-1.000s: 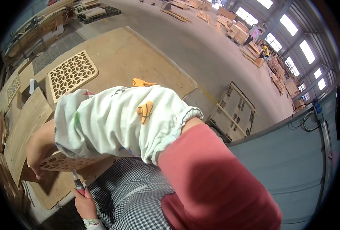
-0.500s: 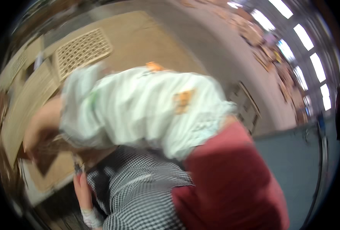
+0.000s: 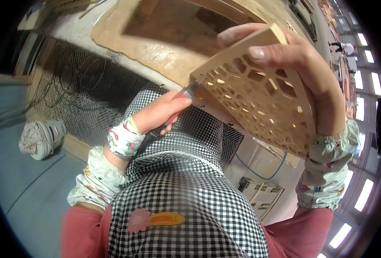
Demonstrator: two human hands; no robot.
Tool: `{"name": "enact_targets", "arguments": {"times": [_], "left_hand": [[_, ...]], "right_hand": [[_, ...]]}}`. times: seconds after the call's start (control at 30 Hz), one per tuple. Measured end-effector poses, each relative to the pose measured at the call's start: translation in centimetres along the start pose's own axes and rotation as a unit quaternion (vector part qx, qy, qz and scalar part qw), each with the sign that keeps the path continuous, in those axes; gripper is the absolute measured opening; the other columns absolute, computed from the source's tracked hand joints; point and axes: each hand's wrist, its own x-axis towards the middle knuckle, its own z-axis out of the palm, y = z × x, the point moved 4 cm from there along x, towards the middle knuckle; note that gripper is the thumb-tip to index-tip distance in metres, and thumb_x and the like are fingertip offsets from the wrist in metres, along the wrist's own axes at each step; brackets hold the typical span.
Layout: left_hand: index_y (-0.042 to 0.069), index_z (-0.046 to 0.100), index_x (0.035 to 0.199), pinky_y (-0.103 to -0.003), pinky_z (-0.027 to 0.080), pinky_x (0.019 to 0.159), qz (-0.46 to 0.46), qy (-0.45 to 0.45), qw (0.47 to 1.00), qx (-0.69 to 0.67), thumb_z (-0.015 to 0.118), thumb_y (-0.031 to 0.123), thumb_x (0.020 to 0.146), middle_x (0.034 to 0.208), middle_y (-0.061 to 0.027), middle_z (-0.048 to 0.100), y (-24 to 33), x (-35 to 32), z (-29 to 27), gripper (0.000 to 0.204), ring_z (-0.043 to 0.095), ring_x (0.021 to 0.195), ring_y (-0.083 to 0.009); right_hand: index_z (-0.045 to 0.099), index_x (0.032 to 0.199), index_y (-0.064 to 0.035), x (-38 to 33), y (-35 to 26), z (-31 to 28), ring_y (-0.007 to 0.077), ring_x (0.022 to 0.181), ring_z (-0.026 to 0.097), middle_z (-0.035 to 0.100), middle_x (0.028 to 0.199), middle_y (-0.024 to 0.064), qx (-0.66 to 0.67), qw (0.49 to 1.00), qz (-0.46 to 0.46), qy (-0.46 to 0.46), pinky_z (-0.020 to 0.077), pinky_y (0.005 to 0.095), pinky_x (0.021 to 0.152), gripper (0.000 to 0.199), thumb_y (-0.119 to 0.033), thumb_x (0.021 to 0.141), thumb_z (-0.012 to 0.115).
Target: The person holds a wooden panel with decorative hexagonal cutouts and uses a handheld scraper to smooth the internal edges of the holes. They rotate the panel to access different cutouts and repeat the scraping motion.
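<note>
Swung back from its stretch across the body, the right arm now stands out at the person's own right, and the pale-wood panel pierced with angular lattice openings (image 3: 263, 101) is up and tilted in front, rather than low at the left. From where I stand, the right hand (image 3: 300, 58) has the panel's upper corner pinched, its thumb lying over the pierced face and its fingers spread behind the far side. The left hand (image 3: 162, 112) is curled closely round a slim tool with a red-and-dark handle and a grey end (image 3: 193, 88), whose tip meets or nearly meets the panel's left corner; I can't tell which.

I judge the panel light for its breadth and stiff, with a dry, grippy surface rather than a slick one. Its narrow ribs look the fragile part, so the solid border and corners seem the sounder places to take hold.

It lies between the hands: directly under the right, and just beyond the left to its right. Behind it spreads the brown-topped worktop (image 3: 169, 60), and the black-and-white checked apron (image 3: 207, 185) is on the near side. Whether its lower edge rests on anything, I can't make out.
</note>
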Motion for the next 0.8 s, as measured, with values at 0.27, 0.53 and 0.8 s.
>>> {"name": "enact_targets", "arguments": {"times": [0.27,0.53,0.8], "left_hand": [[-0.003,0.052,0.119,-0.039,0.052,0.051,0.066,0.160,0.942,0.287,0.061,0.036,0.104,0.081,-0.0151,0.069,-2.4,-2.2,0.0,0.042,0.066,0.056,-0.0281],[-0.002,0.057,0.112,-0.052,0.058,0.079,0.173,0.256,0.894,0.324,0.066,0.035,0.103,0.096,-0.0289,0.074,-0.4,-1.7,-0.3,0.039,0.072,0.090,-0.0465],[-0.003,0.057,0.119,-0.048,0.057,0.085,0.056,0.147,0.951,0.266,0.062,0.046,0.099,0.101,-0.0270,0.074,-6.7,-7.2,-0.2,0.053,0.074,0.093,-0.0427]], "right_hand": [[0.072,0.125,-0.0006,1.0,-0.6,2.6,0.0225,0.106,0.072,0.073,0.122,0.0170,0.120,0.974,0.169,0.094,0.0583,0.0332,0.094,0.046,-0.024,0.086,0.073],[0.074,0.123,-0.0029,2.7,-3.0,5.4,0.0217,0.098,0.074,0.076,0.114,0.0146,0.038,0.993,0.092,0.057,0.0571,0.0318,0.092,0.040,-0.015,0.085,0.077],[0.071,0.128,0.0020,1.8,-3.2,6.9,0.0278,0.120,0.068,0.069,0.134,0.0176,0.035,0.993,0.013,0.114,0.0570,0.0388,0.103,0.058,-0.033,0.083,0.073]]}}
